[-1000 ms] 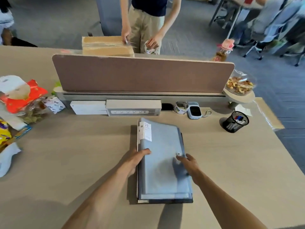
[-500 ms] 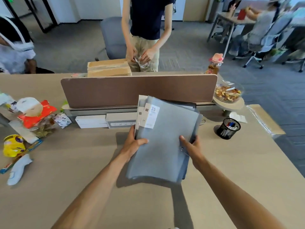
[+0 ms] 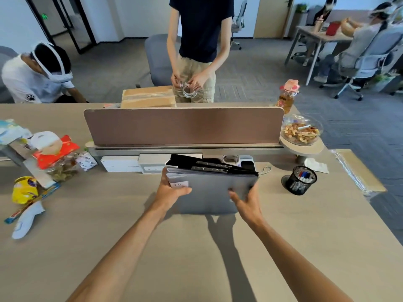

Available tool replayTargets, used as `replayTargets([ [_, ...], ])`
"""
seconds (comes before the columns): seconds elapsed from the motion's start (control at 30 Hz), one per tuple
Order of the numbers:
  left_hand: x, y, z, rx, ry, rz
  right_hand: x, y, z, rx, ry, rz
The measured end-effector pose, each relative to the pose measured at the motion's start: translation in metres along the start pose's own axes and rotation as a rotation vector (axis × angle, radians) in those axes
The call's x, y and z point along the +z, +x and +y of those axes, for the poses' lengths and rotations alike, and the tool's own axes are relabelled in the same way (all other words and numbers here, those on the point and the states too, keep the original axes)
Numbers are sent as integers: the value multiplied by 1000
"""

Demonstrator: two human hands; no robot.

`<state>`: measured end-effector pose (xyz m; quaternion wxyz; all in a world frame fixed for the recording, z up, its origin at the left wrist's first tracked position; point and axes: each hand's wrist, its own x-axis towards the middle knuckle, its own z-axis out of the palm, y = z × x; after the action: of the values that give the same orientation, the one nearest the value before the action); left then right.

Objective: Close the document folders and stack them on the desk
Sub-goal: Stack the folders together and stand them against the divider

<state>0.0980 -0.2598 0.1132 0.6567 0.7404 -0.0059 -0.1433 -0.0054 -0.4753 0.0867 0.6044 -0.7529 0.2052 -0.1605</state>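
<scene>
While your left hand (image 3: 172, 191) and right hand (image 3: 245, 200) each clasp a side edge of the gray folders (image 3: 214, 188), the bundle stands tilted on its lower edge at mid-surface (image 3: 196, 247), dead ahead at twelve o'clock. Tap that edge square, then lower the bundle flat toward you. A mesh pen cup (image 3: 299, 180) stands near at two o'clock; snack packets (image 3: 54, 153) lie well apart at ten o'clock.

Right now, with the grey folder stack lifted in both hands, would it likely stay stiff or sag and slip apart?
The folder stack looks fairly stiff: its grey cover shows no sag between the left hand and the right hand. It may fan open, since white sheets and black spines splay apart at its far edge. The smooth cover is probably slippery, so the layers could slide if tilted.
</scene>
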Motion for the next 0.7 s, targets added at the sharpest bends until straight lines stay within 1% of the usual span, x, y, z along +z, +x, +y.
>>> replayTargets([
  [0.1, -3, 11, 14, -4, -39, -30, 2, 9, -5, 35, 67, 30],
  [0.2, -3, 16, 20, 36, -10, -83, -2, 11, -6, 51, 124, -15],
  [0.3, -9, 18, 8, 29, 31, -125, 0, 14, -2, 99, 86, -43],
  [0.4, -11, 21, -2, 18, 87, -165, 8, 17, -1, 137, 30, 6],
  [0.5, -10, 23, -16, 39, 142, -163, 18, 13, 4, 159, -11, 38],
  [0.63, -12, 26, -49, 51, 253, -153, 29, 0, 4, 147, -95, 143],
  [0.7, -13, 28, -60, 64, 293, -132, 37, -3, 7, 175, -156, 212],
])
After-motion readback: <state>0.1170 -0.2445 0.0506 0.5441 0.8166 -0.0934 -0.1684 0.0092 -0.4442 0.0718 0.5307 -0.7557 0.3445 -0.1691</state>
